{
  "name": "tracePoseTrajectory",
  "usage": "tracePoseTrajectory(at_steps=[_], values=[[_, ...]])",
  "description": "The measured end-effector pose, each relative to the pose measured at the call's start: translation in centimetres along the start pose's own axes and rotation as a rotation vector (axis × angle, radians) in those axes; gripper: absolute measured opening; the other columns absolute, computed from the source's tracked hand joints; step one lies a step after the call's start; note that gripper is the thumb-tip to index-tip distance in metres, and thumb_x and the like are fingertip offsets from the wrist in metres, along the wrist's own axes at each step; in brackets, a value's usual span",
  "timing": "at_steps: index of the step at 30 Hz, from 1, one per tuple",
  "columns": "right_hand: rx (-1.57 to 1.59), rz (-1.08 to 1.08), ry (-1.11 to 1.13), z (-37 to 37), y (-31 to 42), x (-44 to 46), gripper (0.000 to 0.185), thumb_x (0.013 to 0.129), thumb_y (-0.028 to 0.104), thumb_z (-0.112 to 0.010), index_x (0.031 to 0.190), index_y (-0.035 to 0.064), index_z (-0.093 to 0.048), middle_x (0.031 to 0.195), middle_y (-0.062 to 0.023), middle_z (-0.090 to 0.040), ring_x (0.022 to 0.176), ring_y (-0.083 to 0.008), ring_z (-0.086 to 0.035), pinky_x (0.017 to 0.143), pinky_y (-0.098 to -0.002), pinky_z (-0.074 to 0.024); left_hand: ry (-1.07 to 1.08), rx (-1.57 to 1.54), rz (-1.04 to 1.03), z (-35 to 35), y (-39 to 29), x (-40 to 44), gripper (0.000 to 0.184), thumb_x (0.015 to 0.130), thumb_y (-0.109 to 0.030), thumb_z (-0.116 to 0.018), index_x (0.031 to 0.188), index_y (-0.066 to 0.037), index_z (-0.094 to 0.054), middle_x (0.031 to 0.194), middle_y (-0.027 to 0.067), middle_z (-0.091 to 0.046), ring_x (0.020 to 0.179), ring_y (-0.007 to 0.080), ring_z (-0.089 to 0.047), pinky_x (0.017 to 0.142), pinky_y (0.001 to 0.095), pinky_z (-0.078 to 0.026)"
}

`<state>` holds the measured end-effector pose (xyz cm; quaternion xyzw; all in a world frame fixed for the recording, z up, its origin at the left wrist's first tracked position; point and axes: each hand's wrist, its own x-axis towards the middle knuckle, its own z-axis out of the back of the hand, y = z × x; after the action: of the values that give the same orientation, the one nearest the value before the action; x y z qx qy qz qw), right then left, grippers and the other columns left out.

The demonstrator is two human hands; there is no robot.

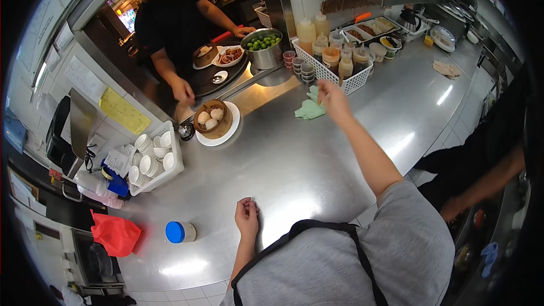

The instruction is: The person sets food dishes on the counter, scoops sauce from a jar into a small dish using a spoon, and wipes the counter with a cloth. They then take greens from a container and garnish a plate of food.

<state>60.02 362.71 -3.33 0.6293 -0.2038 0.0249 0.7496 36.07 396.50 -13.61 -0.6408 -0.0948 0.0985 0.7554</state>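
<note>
two hands are at the table [294, 164]. the right hand [333, 101] is stretched out beside the cloth [310, 110], which lies crumpled on the table just in front of the basket [357, 83] of bottles [306, 35]. its fingers are partly bent; whether they touch or grip the cloth cannot be told from this angle. the left hand [246, 216] is by the near edge, its fingers loosely curled with nothing visible in them; the palm is hidden, so a grip cannot be confirmed or ruled out. its tucked position probably serves balance. the steamer [224, 127] of buns [216, 114] sits on a plate [234, 122] beside the bell [186, 131], presumably for easy reach from both sides; a co-worker's hand [183, 92] is near it. bowls [149, 165] are stacked in a crate [175, 172], probably to save room.
</note>
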Motion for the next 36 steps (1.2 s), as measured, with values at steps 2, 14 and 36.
tracePoseTrajectory(at_steps=[2, 14, 36], values=[[-0.348, 0.255, -0.139, 2.8, 2.0, 1.9, 0.016, 0.081, 0.015, -0.061, 0.094, 0.007, -0.059, 0.081, -0.013, -0.061, 0.079, -0.0269, -0.057, 0.074, -0.0285, -0.0434, -0.008, -0.004, -0.002, -0.1, 0.2, -0.1, 0.014, 0.091, -0.007, -0.052, 0.103, 0.0, -0.052, 0.082, 0.0025, -0.057, 0.066, 0.0071, -0.054, 0.059, 0.0194, -0.045], [-1.162, 0.081, -0.001, 2.0, 6.5, 6.5, 0.026, 0.074, 0.028, -0.069, 0.092, 0.0106, -0.064, 0.108, -0.0086, -0.057, 0.112, -0.0287, -0.046, 0.1, -0.0583, -0.0232, -0.042, 0.074, -0.047, -0.2, -0.7, -0.2, 0.014, 0.089, -0.007, -0.054, 0.099, 0.002, -0.056, 0.076, 0.0039, -0.059, 0.065, 0.009, -0.057, 0.06, 0.0215, -0.048], [-1.184, 0.867, -0.043, -27.0, 38.5, 29.1, 0.042, 0.078, 0.009, -0.057, 0.12, 0.008, -0.056, 0.149, -0.0099, -0.02, 0.138, -0.029, -0.016, 0.105, -0.063, -0.0134, -0.041, 0.042, 0.094, 0.6, -1.1, -0.7, 0.015, 0.088, -0.011, -0.056, 0.097, 0.0, -0.06, 0.079, 0.0097, -0.063, 0.069, 0.0144, -0.063, 0.059, 0.0255, -0.05]])
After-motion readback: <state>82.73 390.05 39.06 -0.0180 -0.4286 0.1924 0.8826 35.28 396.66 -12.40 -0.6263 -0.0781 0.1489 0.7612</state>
